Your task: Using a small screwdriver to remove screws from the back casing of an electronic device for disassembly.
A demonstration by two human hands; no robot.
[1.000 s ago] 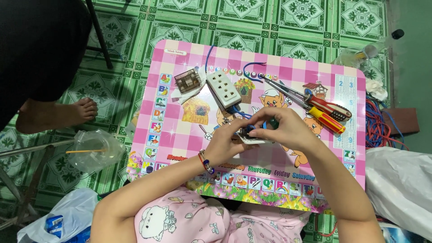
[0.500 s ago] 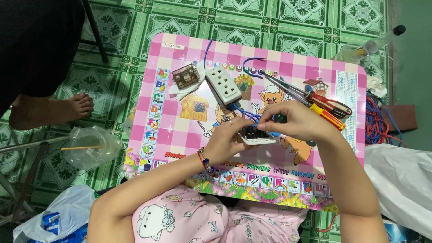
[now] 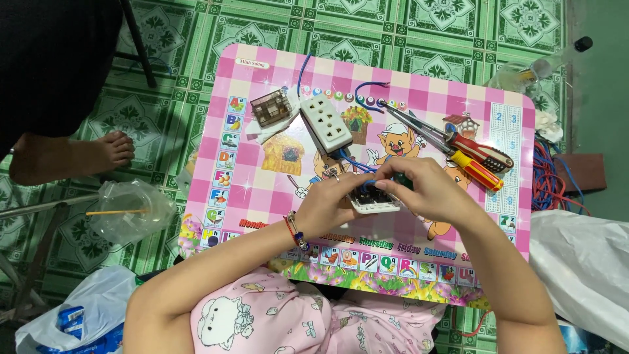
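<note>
While both hands grip it, the white switch plate [image 3: 375,202] lies flat.

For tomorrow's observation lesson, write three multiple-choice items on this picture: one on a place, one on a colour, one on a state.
1. Where does the white socket strip lie?
A. on the pink checked table
B. on the green floor
C. in the clear bag

2. What colour are the loose wires on the table?
A. yellow
B. blue
C. white

3. How is the small white switch part held?
A. by the left hand alone
B. lying untouched
C. between the left hand and the right hand

Answers: 1 A, it rests near the table's far edge. 2 B, the wires curl beside the strip. 3 C, fingers of both hands meet on it.
</note>
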